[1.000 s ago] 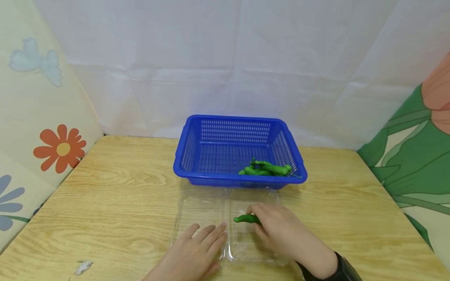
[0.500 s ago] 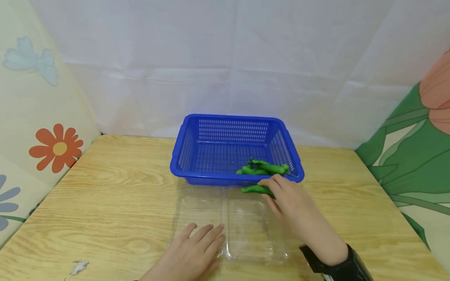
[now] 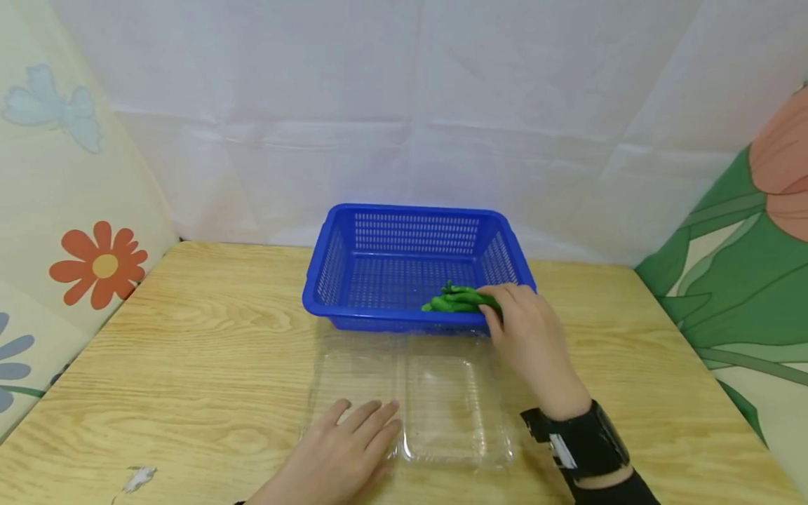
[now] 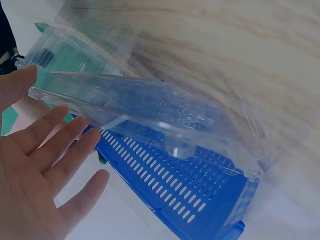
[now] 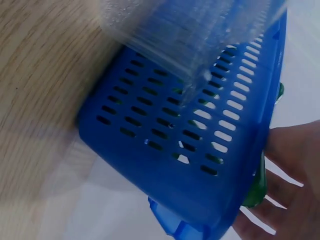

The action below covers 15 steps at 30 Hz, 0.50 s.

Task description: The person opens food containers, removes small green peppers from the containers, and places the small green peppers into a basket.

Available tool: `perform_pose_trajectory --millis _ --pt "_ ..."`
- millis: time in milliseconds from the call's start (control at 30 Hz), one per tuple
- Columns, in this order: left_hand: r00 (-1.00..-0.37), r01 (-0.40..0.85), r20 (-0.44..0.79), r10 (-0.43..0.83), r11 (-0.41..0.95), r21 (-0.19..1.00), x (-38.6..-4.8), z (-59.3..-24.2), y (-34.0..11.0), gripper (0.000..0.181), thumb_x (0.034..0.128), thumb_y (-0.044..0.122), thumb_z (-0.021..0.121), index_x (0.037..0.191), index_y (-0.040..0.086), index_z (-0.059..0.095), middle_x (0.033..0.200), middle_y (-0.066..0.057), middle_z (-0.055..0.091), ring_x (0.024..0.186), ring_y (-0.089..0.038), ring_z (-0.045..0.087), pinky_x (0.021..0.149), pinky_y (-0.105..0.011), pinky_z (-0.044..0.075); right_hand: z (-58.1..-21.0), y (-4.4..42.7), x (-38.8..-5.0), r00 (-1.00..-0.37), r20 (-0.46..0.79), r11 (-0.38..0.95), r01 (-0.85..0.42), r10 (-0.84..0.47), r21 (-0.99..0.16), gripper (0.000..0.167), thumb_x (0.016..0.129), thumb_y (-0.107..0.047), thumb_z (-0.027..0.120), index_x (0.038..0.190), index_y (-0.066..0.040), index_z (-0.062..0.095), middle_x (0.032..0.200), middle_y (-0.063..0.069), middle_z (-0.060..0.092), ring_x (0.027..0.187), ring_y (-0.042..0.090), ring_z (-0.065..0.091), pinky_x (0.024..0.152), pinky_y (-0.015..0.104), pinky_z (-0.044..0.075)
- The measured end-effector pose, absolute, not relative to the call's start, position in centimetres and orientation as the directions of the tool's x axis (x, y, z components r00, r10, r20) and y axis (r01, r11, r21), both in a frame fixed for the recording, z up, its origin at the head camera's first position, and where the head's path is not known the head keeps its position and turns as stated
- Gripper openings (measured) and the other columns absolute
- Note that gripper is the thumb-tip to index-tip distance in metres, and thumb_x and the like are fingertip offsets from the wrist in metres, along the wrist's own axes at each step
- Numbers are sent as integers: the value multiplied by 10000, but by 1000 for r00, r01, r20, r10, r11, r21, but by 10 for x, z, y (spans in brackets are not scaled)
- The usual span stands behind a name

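In the head view my right hand (image 3: 530,333) reaches over the near right corner of a blue plastic basket (image 3: 372,314). Its curled fingers hold a green chili pepper (image 5: 257,189), partly hidden by the fingers and the rim in the right wrist view. Several other green chili peppers (image 3: 451,303) lie inside the basket's near right part. My left hand (image 3: 341,449) has its fingers spread at the near left of a clear plastic clamshell container (image 3: 442,414). In the left wrist view those fingers (image 4: 75,165) lie along the container's edge, with nothing gripped.
The clamshell lies unfolded on the wooden table (image 3: 221,365), right in front of the basket. A white cloth (image 3: 265,140) hangs behind. Flower-patterned panels (image 3: 745,294) flank the table. A black band (image 3: 587,438) wraps my right wrist.
My right hand has carried the green chili pepper from above the clamshell's right half, forward and rightward, to the basket's corner. My left hand has stayed nearly in place.
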<state>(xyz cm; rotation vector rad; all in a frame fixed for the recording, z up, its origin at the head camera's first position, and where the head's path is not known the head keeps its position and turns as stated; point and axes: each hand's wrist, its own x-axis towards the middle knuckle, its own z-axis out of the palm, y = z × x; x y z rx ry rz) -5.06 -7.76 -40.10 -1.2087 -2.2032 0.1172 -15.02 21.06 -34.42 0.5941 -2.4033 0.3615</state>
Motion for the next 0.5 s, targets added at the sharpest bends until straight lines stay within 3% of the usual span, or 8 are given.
perform_pose_trajectory --millis 500 --pt "-392 730 469 792 578 -365 -51 -400 -79 470 896 463 592 1204 115 658 1261 -36 649 1092 -181 618 848 -407 503 -351 216 -153 -683 670 838 -519 -290 -168 218 844 0 725 1060 23 702 1031 180 697 973 370 627 877 509 490"
